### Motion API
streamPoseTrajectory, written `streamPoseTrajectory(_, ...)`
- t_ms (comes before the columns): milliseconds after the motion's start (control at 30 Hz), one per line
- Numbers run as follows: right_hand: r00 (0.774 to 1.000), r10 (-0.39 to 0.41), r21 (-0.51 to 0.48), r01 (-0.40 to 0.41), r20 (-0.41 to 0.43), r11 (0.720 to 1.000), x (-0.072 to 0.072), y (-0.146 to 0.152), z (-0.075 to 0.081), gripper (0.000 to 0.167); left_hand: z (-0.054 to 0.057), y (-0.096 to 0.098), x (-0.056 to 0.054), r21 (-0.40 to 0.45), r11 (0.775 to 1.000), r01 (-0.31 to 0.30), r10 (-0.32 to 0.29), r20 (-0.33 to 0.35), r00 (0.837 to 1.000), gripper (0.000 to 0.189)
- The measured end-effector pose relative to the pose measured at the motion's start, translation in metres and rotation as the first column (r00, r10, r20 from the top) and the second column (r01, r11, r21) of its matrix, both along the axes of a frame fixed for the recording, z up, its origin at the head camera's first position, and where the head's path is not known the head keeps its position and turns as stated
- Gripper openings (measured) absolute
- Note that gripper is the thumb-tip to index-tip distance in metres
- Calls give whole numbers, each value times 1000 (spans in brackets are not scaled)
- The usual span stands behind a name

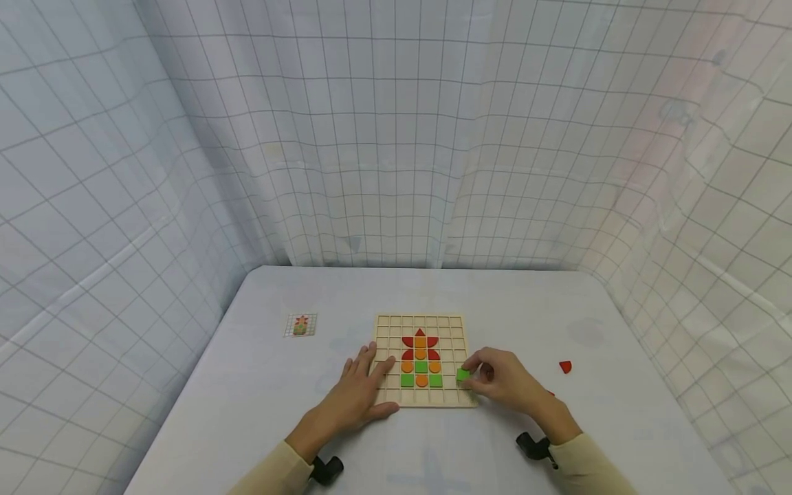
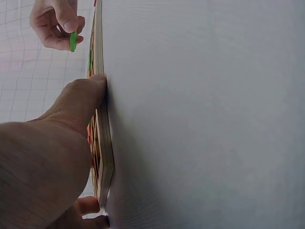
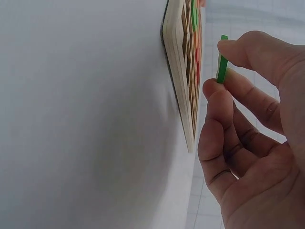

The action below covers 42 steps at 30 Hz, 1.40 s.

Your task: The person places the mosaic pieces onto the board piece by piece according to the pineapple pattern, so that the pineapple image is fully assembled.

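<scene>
A wooden grid board point(image 1: 386, 397) lies on the table, with red, orange and green tiles set in its middle cells. My left hand point(image 1: 354, 397) rests on the board's left edge with its fingers spread; in the left wrist view its thumb point(image 2: 90, 88) presses on the near rim. Between thumb and fingers my right hand point(image 1: 506, 379) pinches a green square tile point(image 1: 463, 375). That tile point(image 3: 222, 59) is held above the board's right side, apart from the surface in the right wrist view.
A small pattern card point(image 1: 300, 324) with a matching coloured figure lies at the table's back left. To the right of the right hand is a loose red quarter-round tile point(image 1: 566, 366); another red piece point(image 1: 550, 392) is partly hidden by the wrist. Grid-lined white curtains point(image 1: 371, 137) surround the table.
</scene>
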State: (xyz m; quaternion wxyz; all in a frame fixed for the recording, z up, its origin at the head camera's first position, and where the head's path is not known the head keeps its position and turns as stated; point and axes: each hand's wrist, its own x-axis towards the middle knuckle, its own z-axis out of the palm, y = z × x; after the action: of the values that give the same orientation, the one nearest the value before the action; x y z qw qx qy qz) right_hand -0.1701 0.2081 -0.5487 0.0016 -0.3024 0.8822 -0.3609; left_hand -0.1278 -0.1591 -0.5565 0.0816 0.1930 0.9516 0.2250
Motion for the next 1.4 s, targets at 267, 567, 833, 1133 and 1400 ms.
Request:
streamPoseTrajectory(267,995,54,3,-54,84,999,3,-21,-2,21,0,-1,0,6,1000,-4,4,-3,1000,94)
streamPoseTrajectory(567,990,137,2,-137,35,991,6,-42,-4,22,1,-2,0,2,1000,-2,2,-4,1000,94)
streamPoseTrajectory(833,984,178,22,-178,-21,984,5,-56,-3,14,1,-2,0,-2,1000,5,-5,-17,1000,93)
streamPoseTrajectory(1133,980,193,56,-191,-38,980,9,-65,0,10,0,-2,-1,-8,1000,11,-11,-22,1000,93)
streamPoseTrajectory(1400,980,195,90,-190,-49,978,11,-70,0,5,2,-1,0,-3,1000,11,-11,-17,1000,93)
